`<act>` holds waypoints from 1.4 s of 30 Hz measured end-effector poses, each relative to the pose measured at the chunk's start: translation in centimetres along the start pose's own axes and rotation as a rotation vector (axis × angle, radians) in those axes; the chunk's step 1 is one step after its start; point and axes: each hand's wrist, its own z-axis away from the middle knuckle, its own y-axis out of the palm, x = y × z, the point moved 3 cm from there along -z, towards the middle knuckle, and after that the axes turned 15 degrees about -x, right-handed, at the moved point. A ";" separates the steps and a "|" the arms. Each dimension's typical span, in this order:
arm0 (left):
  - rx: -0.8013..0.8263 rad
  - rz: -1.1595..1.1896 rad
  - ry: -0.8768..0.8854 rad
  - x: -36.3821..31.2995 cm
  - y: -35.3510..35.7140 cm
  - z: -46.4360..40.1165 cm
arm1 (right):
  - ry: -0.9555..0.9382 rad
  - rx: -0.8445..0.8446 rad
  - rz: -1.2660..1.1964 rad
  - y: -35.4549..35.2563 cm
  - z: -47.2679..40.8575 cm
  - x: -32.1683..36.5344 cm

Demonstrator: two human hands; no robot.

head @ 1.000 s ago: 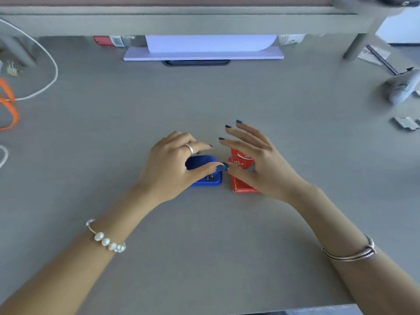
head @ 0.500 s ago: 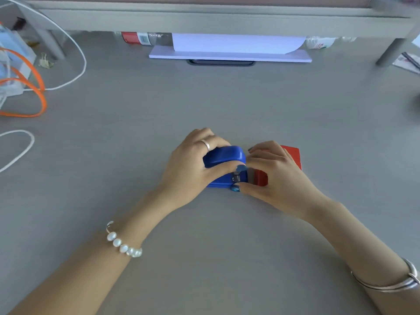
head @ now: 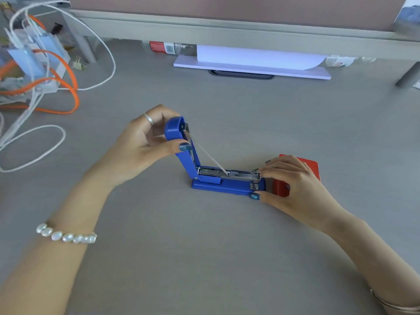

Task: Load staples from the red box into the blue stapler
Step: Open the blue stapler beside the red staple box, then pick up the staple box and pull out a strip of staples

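The blue stapler (head: 223, 184) lies on the grey desk with its lid swung up almost upright, so the metal staple channel shows along the base. My left hand (head: 145, 143) pinches the raised lid near its top end. My right hand (head: 293, 183) grips the stapler's front end between thumb and fingers, pressing the base to the desk. The red box (head: 312, 168) sits right behind my right hand, mostly hidden by it. A thin spring wire runs from the lid down to the channel.
White and orange cables (head: 68, 94) and small blue boxes crowd the far left. A white monitor base (head: 250, 68) stands at the back under a shelf (head: 227, 26). A bottle with a red label (head: 163, 47) lies behind it.
The stapler was shut under both hands; now its lid is swung up by my left hand. My right hand has moved to hold the front end.
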 end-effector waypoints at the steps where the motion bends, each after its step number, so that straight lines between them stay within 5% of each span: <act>1: -0.018 -0.008 -0.001 0.2 -0.7 0.0 | 0.002 0.008 0.001 0.0 0.0 0.0; 9: -0.039 -0.284 -0.140 2.3 -4.8 0.7 | -0.011 0.038 0.006 0.0 0.0 0.0; 22: 0.162 -0.678 -0.231 3.8 -4.4 1.5 | -0.002 0.016 0.075 -0.2 0.1 0.4; 34: 0.240 -0.526 0.038 -1.9 7.2 -0.6 | 0.163 0.169 0.196 -5.1 1.4 -1.4; 42: 0.124 -0.506 0.219 -0.8 10.2 1.0 | 0.249 -0.031 -0.105 -5.3 0.8 -1.4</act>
